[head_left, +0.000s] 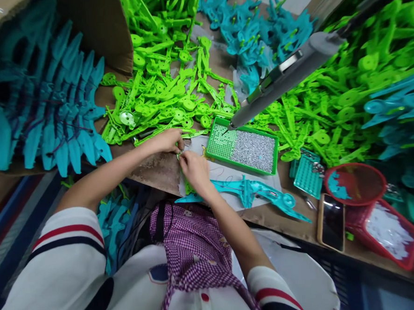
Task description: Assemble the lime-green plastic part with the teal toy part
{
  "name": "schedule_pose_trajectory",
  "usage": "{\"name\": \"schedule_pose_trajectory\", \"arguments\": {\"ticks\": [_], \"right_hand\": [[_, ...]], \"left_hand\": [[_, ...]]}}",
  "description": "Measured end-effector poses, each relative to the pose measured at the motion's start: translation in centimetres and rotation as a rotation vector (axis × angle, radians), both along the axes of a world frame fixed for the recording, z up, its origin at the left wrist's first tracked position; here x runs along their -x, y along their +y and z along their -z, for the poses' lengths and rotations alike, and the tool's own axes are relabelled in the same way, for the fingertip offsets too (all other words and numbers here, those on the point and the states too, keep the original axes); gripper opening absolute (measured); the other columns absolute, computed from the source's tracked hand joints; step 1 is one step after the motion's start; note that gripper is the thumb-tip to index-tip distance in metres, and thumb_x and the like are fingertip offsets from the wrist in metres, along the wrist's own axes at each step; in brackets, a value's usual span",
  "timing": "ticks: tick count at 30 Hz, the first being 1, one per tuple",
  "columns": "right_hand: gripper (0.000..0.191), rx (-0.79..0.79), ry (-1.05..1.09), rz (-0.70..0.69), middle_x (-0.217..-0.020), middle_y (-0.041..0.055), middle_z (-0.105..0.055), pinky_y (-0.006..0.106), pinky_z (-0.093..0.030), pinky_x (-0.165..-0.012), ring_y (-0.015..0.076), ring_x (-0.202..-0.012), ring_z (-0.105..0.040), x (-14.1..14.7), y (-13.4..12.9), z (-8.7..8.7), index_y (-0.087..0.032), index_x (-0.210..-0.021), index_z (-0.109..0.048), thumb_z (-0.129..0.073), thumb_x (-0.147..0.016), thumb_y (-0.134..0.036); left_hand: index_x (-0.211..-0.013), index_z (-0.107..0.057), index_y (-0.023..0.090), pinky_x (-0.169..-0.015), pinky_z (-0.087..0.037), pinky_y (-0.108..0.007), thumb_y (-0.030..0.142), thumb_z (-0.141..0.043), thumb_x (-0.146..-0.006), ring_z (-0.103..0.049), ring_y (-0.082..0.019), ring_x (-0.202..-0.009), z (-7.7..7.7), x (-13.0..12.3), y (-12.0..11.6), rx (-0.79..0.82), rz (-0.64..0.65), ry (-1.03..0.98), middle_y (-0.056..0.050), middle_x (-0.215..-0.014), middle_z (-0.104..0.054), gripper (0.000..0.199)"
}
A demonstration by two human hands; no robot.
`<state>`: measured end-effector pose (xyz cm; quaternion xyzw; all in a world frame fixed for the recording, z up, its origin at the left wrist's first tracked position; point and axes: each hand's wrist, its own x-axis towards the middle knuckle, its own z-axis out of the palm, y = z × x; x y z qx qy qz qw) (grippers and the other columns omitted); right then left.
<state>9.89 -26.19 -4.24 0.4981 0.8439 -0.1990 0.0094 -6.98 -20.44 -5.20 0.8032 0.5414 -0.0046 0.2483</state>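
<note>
Near the front edge of the brown table (148, 170), my left hand (171, 141) and my right hand (195, 169) meet, with fingers closed around a small green part (179, 155) mostly hidden by them. Just right of my hands, a green tray (241, 146) holds many small silvery pieces in its right half; its left half shows a bare grid. A long blue plastic piece (246, 190) lies on white paper beside my right wrist, with a thin wire near it.
Green parts (175, 96) are heaped behind my hands. A grey electric screwdriver (286, 73) hangs above the tray. Blue pieces (65, 131) stand stacked left, by a cardboard box (115, 34). To the right are a phone (331, 222), a red bowl (356, 183) and a red basket (406, 259).
</note>
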Motion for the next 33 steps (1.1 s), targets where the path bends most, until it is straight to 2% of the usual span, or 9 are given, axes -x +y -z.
{"name": "schedule_pose_trajectory", "arguments": {"ticks": [4,8,15,20,22,25,28,30,33], "right_hand": [[0.036,-0.026,-0.113,-0.189,-0.112,0.0129,-0.067,0.035,-0.042,-0.081,0.0239,-0.093,-0.064,0.8,-0.2,0.8,-0.017,-0.117,-0.061,-0.030,-0.100,-0.023],[0.035,-0.041,-0.143,-0.274,-0.110,0.0140,-0.066,0.035,-0.040,-0.085,0.0236,-0.096,-0.063,0.4,-0.1,1.1,-0.016,-0.120,-0.058,-0.029,-0.099,-0.019],[0.037,0.028,-0.088,-0.030,-0.121,0.0165,-0.060,0.032,-0.044,-0.072,0.0252,-0.095,-0.064,-2.4,-0.2,-0.7,-0.014,-0.123,-0.053,-0.042,-0.097,-0.039],[0.030,0.165,-0.167,0.037,-0.096,0.0153,-0.071,0.034,-0.043,-0.072,0.0283,-0.089,-0.067,-3.2,0.7,-0.9,-0.017,-0.096,-0.067,-0.048,-0.095,-0.039],[0.026,0.159,-0.039,0.056,-0.092,0.0121,-0.073,0.033,-0.043,-0.073,0.0270,-0.088,-0.067,-3.4,0.9,-0.3,-0.019,-0.091,-0.069,-0.049,-0.094,-0.036],[0.021,0.107,0.316,0.126,-0.093,0.0071,-0.073,0.030,-0.044,-0.075,0.0213,-0.085,-0.066,-3.7,1.0,0.9,-0.020,-0.094,-0.068,-0.049,-0.092,-0.030],[0.023,0.189,0.644,0.175,-0.091,0.0049,-0.072,0.027,-0.045,-0.072,0.0159,-0.074,-0.062,-3.6,0.9,1.9,-0.018,-0.097,-0.066,-0.049,-0.089,-0.031],[0.025,0.268,0.738,0.202,-0.088,0.0042,-0.070,0.026,-0.044,-0.068,0.0140,-0.069,-0.058,-3.5,0.9,2.2,-0.016,-0.094,-0.066,-0.050,-0.086,-0.034],[0.026,0.339,0.736,0.199,-0.081,0.0030,-0.068,0.025,-0.042,-0.067,0.0137,-0.070,-0.055,-3.5,1.0,2.2,-0.016,-0.084,-0.066,-0.055,-0.083,-0.039]], "left_hand": [[-0.090,-0.079,0.022,-0.081,-0.042,-0.025,0.021,-0.070,-0.074,-0.062,-0.019,-0.093,0.0,0.2,0.3,0.047,0.004,-0.027,-0.004,-0.103,-0.068,0.018],[-0.087,-0.079,0.021,-0.080,-0.043,-0.025,0.022,-0.073,-0.072,-0.062,-0.019,-0.091,0.1,0.0,-0.1,0.030,-0.031,-0.040,-0.004,-0.100,-0.067,0.017],[-0.082,-0.077,0.019,-0.076,-0.042,-0.026,0.022,-0.066,-0.077,-0.059,-0.019,-0.088,0.3,-0.3,-1.4,-0.048,-0.028,-0.067,-0.006,-0.095,-0.061,0.012],[-0.085,-0.078,0.019,-0.078,-0.043,-0.026,0.022,-0.065,-0.078,-0.059,-0.019,-0.088,-0.3,-0.4,-1.6,-0.027,-0.017,-0.044,-0.005,-0.095,-0.060,0.015],[-0.088,-0.078,0.019,-0.079,-0.043,-0.026,0.023,-0.064,-0.079,-0.059,-0.020,-0.089,-0.3,-0.3,-1.7,-0.025,-0.021,-0.044,-0.006,-0.096,-0.060,0.017],[-0.092,-0.078,0.020,-0.081,-0.043,-0.026,0.025,-0.065,-0.079,-0.059,-0.020,-0.092,0.0,-0.2,-1.6,-0.025,-0.032,-0.034,-0.006,-0.098,-0.061,0.019],[-0.093,-0.077,0.020,-0.080,-0.043,-0.026,0.027,-0.066,-0.078,-0.060,-0.020,-0.092,0.2,-0.1,-1.4,-0.034,-0.024,-0.019,-0.005,-0.099,-0.062,0.020],[-0.093,-0.077,0.021,-0.079,-0.044,-0.025,0.027,-0.066,-0.078,-0.060,-0.020,-0.092,0.2,-0.1,-1.4,-0.029,-0.022,-0.019,-0.005,-0.099,-0.063,0.020],[-0.092,-0.078,0.021,-0.080,-0.044,-0.025,0.026,-0.066,-0.077,-0.061,-0.020,-0.092,0.1,-0.1,-1.4,-0.027,-0.031,-0.045,-0.005,-0.100,-0.064,0.020]]}}
